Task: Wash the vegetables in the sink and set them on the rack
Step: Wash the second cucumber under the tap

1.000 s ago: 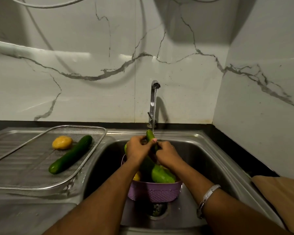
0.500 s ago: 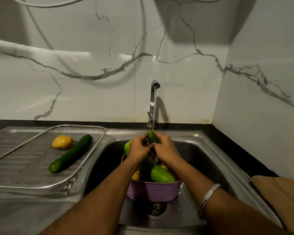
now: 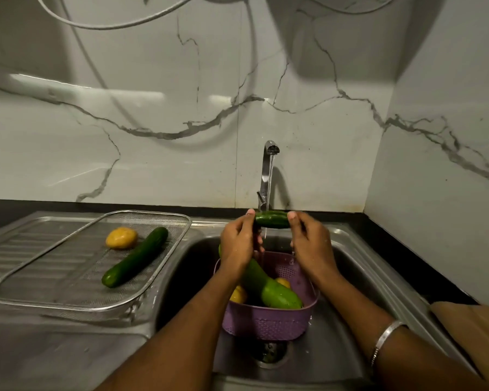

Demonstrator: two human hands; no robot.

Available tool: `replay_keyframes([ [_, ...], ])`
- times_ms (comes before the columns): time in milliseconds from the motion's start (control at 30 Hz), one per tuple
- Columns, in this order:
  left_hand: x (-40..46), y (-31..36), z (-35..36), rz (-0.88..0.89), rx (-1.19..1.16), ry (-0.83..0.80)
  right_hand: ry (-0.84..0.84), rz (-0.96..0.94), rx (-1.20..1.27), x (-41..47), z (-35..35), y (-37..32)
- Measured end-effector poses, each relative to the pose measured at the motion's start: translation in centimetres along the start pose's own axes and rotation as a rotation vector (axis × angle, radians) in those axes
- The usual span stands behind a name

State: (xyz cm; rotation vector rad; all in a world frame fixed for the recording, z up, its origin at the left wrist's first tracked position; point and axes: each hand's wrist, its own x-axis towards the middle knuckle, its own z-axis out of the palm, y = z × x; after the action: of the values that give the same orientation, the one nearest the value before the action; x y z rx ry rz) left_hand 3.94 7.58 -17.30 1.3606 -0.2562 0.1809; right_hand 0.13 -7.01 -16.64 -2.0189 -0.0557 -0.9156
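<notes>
— What can't you make out?

— My left hand (image 3: pixel 237 244) covers the far end of the long green vegetable (image 3: pixel 268 286) in the purple basket (image 3: pixel 268 320), and only bits of the yellow pieces (image 3: pixel 237 294) show under it. The drain (image 3: pixel 270 351) is half hidden behind the basket. A tan thing (image 3: pixel 474 334) beyond my right forearm is cut off by the edge.

— And your hands?

— Both raised over the sink (image 3: pixel 359 266), each pinching one end of a small cucumber (image 3: pixel 272 219), held level under the water from the tap (image 3: pixel 268 170). My right hand (image 3: pixel 311 244) has a bracelet (image 3: pixel 386 338) on its wrist.

— What's around?

— Well to the left of my left hand, the wire rack (image 3: pixel 68 300) sits on the steel drainboard (image 3: pixel 26 244) with a long cucumber (image 3: pixel 136 256) and a yellow vegetable (image 3: pixel 121 237) just beside it. White marble wall (image 3: pixel 153 136) behind.
</notes>
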Motion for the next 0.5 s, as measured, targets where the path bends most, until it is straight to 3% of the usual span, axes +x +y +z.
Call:
replay_keyframes([
  [67, 0.0, -0.4, 0.0, 0.050, 0.160, 0.047, 0.058, -0.044, -0.053, -0.1, 0.1, -0.2],
  [100, 0.3, -1.2, -0.3, 0.033, 0.311, 0.040, 0.011, 0.028, -0.092, -0.2, 0.2, 0.3],
  [200, 0.2, -2.9, -1.6, -0.173, 0.795, -0.097, -0.355, 0.387, -0.377, -1.0, 0.6, 2.2],
  [267, 0.0, -2.3, -1.5, -0.103, 0.788, -0.045, -0.313, 0.377, -0.345, -1.1, 0.6, 1.7],
  [367, -1.2, 0.3, 0.3, 0.200, 0.490, 0.105, 0.091, 0.088, -0.087, -0.5, 0.1, -1.1],
  [400, -1.5, 0.5, 0.7, 0.216, 0.434, 0.111, 0.153, 0.019, -0.065, -0.5, 0.1, -1.5],
  [433, -1.4, 0.0, 0.7, 0.180, 0.455, 0.083, 0.134, 0.028, -0.106, -0.5, 0.2, -1.1],
  [500, -0.9, -1.4, -0.1, -0.057, 0.727, -0.036, -0.131, 0.240, -0.377, -0.6, 0.7, 1.2],
])
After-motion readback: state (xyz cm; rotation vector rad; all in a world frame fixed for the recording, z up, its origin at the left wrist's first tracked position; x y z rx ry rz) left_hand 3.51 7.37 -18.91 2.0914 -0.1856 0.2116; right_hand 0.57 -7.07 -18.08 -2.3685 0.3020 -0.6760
